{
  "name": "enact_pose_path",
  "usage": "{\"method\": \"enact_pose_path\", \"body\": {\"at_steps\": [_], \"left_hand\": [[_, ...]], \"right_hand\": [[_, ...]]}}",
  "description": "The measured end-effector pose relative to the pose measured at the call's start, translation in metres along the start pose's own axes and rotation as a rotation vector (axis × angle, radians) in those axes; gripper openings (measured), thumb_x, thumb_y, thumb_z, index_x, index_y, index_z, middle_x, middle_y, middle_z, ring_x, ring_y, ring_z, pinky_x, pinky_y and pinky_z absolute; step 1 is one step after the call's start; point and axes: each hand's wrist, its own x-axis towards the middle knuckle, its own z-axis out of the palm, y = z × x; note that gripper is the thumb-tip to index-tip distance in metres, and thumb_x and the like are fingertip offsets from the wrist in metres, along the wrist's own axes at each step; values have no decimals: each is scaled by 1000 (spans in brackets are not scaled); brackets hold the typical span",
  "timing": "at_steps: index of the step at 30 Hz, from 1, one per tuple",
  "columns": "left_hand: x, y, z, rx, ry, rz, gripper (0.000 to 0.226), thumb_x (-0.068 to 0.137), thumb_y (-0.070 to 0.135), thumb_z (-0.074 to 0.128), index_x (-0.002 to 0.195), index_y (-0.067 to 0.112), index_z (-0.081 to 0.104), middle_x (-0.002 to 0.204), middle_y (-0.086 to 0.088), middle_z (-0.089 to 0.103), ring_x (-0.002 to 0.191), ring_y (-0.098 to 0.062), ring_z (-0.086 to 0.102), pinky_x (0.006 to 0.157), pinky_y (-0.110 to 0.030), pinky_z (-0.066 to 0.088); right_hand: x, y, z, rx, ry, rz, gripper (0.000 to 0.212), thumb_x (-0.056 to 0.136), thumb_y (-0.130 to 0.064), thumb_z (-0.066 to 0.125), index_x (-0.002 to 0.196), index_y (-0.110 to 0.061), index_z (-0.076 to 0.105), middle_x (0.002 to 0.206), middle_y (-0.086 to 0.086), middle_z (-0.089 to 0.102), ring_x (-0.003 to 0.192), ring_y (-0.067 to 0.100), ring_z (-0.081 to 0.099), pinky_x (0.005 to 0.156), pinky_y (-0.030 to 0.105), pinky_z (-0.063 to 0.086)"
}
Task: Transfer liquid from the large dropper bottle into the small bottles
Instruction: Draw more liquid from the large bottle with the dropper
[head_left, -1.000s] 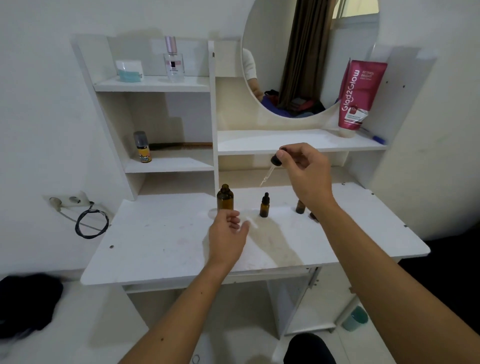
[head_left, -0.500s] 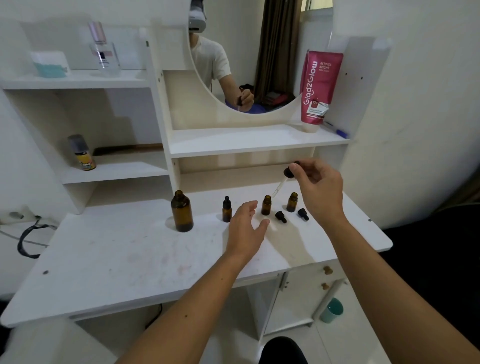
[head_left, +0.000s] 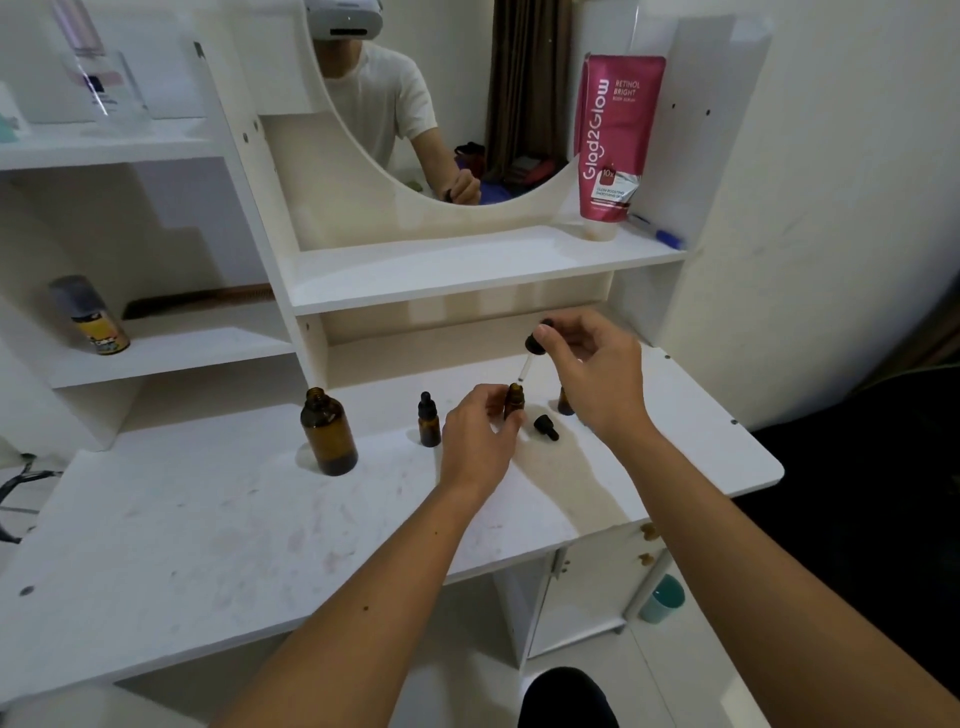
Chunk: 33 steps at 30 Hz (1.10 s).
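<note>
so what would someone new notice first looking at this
Probably the right hand pinching a black-bulbed dropper, its glass tip just above an open small amber bottle that the left hand holds on the white vanity table. To their left stands the large amber bottle, uncapped. Behind, a pink Glad2Glow tube leans beside the round mirror.

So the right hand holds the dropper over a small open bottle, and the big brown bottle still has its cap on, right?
Not quite. In the head view the big brown bottle stands uncapped. The right hand does hold the dropper over the small open bottle.
</note>
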Motion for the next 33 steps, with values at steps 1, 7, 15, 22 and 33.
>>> {"method": "enact_pose_path", "body": {"at_steps": [1,7,15,22,33], "left_hand": [[0,0,0,-4,-1,0,29,94,20,75,122,19,69,112,10,72,102,-3,67,97,-24,55],[0,-3,-1,-19,-8,5,26,95,21,74,121,19,69,110,12,73,102,-1,68,97,-24,55],[1,-4,0,-13,-4,8,25,95,21,74,120,20,69,110,12,73,103,-3,68,96,-24,55],[2,-4,0,-12,-10,5,23,95,22,74,117,22,68,110,11,72,102,-4,68,95,-23,55],[-5,0,-5,63,-29,-23,46,97,30,71,139,17,58,130,3,66,119,-11,63,106,-32,52]], "right_hand": [[0,2,3,-18,-8,-5,13,98,-24,73,105,-13,74,91,-6,80,77,2,74,60,12,53],[-2,10,16,-115,-34,-22,8,94,-19,77,88,-14,77,79,-8,79,80,3,76,82,19,58],[2,10,20,-135,-44,21,7,97,-21,73,95,-15,76,80,-11,79,78,-3,73,76,8,53],[2,10,22,-151,1,19,9,96,-15,75,89,-11,77,75,-16,75,70,-8,70,71,6,50],[-6,6,17,-131,-43,-8,13,99,-22,71,107,-13,76,87,-9,80,86,0,75,84,15,57]]}}
